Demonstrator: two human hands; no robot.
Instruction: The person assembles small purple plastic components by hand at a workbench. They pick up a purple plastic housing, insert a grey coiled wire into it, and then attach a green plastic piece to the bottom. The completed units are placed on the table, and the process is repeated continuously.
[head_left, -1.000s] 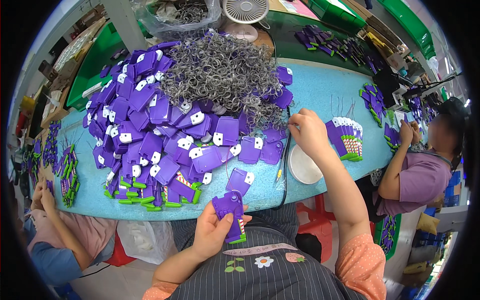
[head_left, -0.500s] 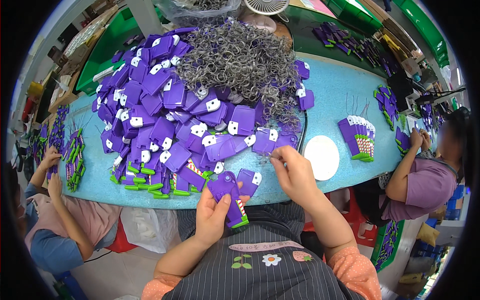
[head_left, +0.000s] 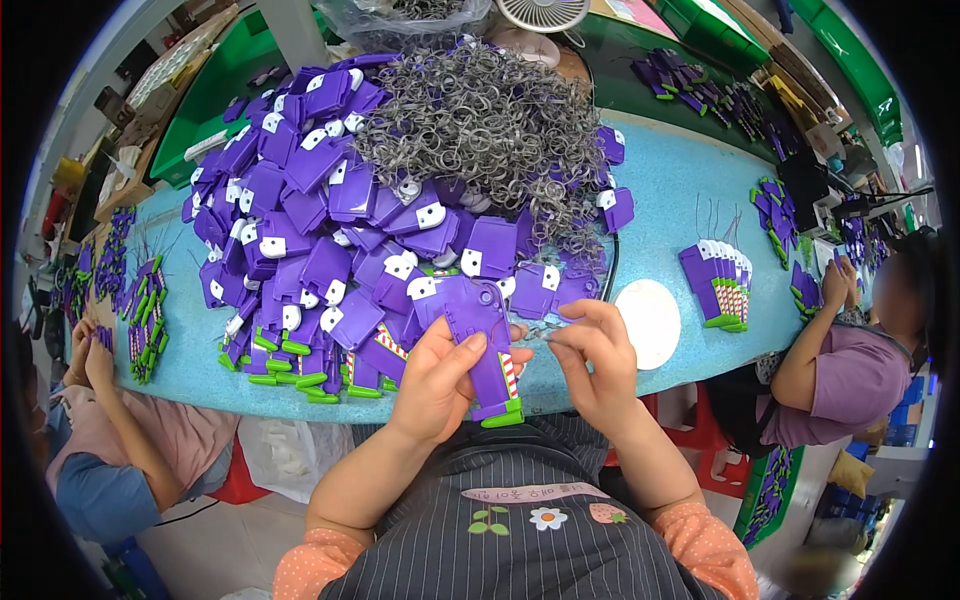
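Observation:
My left hand (head_left: 437,380) is closed round a flat purple plastic piece (head_left: 495,385) with a bright green end and a red-and-white striped edge. Its rounded upper end points away from me. Just to the right, my right hand (head_left: 597,360) pinches a small grey wire part (head_left: 537,330) between thumb and fingers, close beside the purple piece. Whether the part touches the piece I cannot tell. Beyond both hands lies a big heap of purple pieces with white ends (head_left: 350,190), with a tangled mound of grey wire rings (head_left: 470,110) on its far right side.
A white round disc (head_left: 647,322) lies right of my right hand on the blue table (head_left: 690,170). Farther right is a fanned row of striped purple pieces (head_left: 715,285). Co-workers sit at the left (head_left: 130,430) and right (head_left: 835,365). A fan (head_left: 543,12) stands at the back.
My left hand has lifted the purple piece away from me and to the right. My right hand has moved slightly right and nearer me, and its wire part is now beside the piece.

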